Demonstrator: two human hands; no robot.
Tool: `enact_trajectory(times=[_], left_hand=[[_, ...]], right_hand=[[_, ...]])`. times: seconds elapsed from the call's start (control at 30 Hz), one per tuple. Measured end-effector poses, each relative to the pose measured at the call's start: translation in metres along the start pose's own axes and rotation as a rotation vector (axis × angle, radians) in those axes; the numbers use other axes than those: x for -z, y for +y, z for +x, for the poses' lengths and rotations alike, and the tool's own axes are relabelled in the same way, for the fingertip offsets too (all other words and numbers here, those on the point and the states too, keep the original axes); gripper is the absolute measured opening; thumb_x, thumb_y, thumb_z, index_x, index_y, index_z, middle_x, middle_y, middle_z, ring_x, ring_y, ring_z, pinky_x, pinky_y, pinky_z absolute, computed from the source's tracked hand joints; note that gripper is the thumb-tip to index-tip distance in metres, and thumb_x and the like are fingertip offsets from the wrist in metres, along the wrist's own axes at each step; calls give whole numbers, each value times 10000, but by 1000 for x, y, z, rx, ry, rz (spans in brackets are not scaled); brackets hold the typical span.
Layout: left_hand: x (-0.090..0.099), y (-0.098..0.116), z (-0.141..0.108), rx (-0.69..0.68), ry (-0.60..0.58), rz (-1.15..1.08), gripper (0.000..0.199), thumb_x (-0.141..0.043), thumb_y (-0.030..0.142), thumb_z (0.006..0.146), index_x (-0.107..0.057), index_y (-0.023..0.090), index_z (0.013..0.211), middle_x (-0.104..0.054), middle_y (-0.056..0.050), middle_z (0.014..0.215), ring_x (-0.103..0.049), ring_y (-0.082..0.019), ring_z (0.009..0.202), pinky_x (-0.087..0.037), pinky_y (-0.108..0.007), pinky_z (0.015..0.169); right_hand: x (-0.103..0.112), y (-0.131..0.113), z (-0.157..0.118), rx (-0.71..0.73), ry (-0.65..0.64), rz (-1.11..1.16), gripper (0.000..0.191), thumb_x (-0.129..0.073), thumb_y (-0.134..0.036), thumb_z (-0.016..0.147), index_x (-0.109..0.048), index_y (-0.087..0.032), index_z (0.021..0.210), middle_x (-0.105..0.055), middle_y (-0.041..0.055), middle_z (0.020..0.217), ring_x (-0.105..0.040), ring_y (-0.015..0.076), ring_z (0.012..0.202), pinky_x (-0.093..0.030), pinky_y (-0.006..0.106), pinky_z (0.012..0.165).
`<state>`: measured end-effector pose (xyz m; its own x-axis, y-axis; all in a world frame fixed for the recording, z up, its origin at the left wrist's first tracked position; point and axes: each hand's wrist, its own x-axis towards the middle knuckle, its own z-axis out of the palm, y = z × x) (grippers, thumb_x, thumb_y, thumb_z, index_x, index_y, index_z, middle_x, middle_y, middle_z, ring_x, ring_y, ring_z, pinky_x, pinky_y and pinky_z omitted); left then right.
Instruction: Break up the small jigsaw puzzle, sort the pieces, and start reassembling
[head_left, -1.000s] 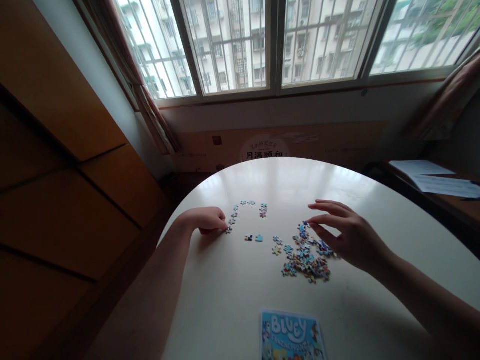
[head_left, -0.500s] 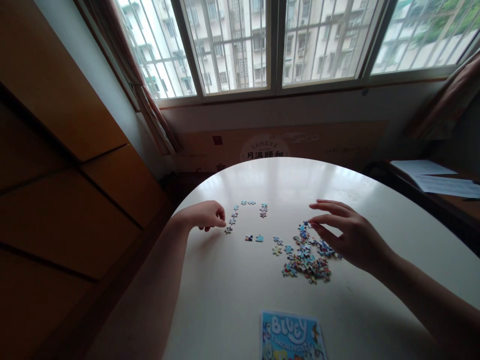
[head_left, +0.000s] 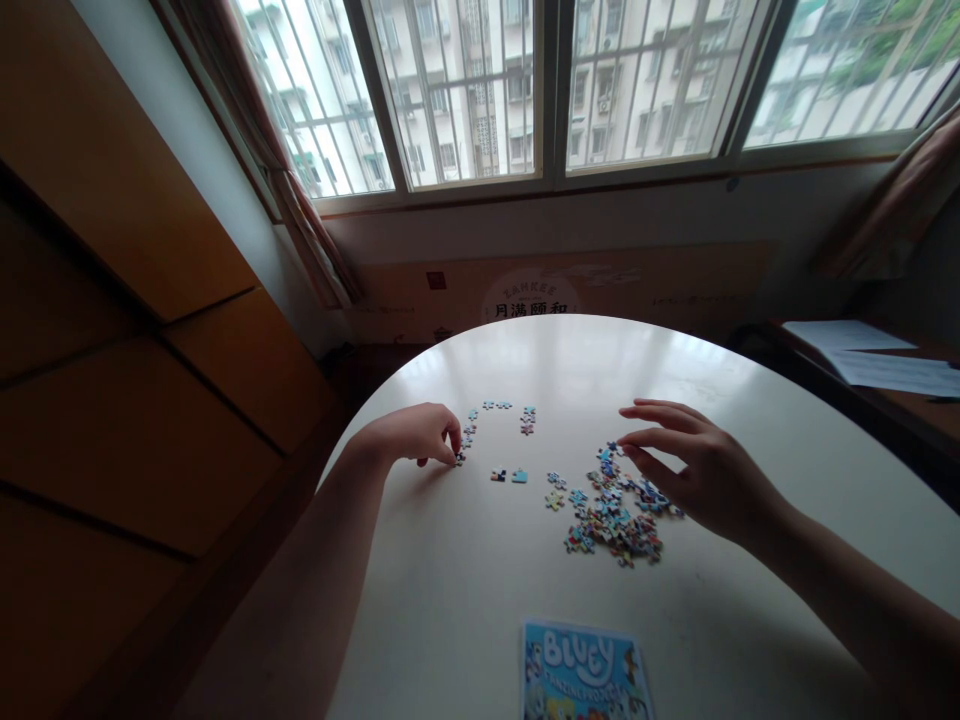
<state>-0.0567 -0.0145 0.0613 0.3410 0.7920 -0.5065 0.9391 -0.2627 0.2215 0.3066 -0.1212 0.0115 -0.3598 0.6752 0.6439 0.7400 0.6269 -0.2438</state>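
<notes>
My left hand (head_left: 427, 436) is closed at the left end of the laid-out pieces, thumb and fingers on a small puzzle piece (head_left: 460, 459) that they partly hide. A column of joined puzzle pieces (head_left: 470, 429) runs up from there. My right hand (head_left: 686, 462) hovers at the top of a loose heap of puzzle pieces (head_left: 619, 525). Its thumb and forefinger pinch a dark blue puzzle piece (head_left: 613, 447), while the other fingers stretch out.
More pieces lie as a top row (head_left: 496, 405), a short right column (head_left: 528, 420) and a lower pair (head_left: 508, 476). A blue Bluey picture sheet (head_left: 585, 672) lies at the near side of the round white table (head_left: 442, 590). Papers (head_left: 892, 360) rest on a surface at right.
My left hand has moved slightly right, and its fingertips now cover part of the lower-left puzzle piece. My right hand stays in place.
</notes>
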Motion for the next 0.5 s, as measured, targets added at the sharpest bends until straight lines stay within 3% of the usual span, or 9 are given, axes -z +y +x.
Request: enact_trajectory(times=[0.3, 0.5], left_hand=[[-2, -2, 3, 5, -23, 8, 230, -686, 357, 659, -714, 223, 844, -660, -4, 630, -627, -184, 575, -405, -265, 536], [0, 3, 7, 34, -62, 20, 308, -705, 412, 644, -721, 204, 871, -628, -19, 593, -599, -192, 581, -386, -262, 531]], right_hand=[[-1, 2, 0, 5, 16, 2, 177, -587, -270, 953, -759, -230, 938, -709, 78, 1184, -631, 274, 1190, -581, 501, 937], [2, 4, 0, -28, 33, 13, 150, -617, -254, 928, -761, -224, 899, -722, 71, 1164, -649, 258, 1160, -565, 490, 973]])
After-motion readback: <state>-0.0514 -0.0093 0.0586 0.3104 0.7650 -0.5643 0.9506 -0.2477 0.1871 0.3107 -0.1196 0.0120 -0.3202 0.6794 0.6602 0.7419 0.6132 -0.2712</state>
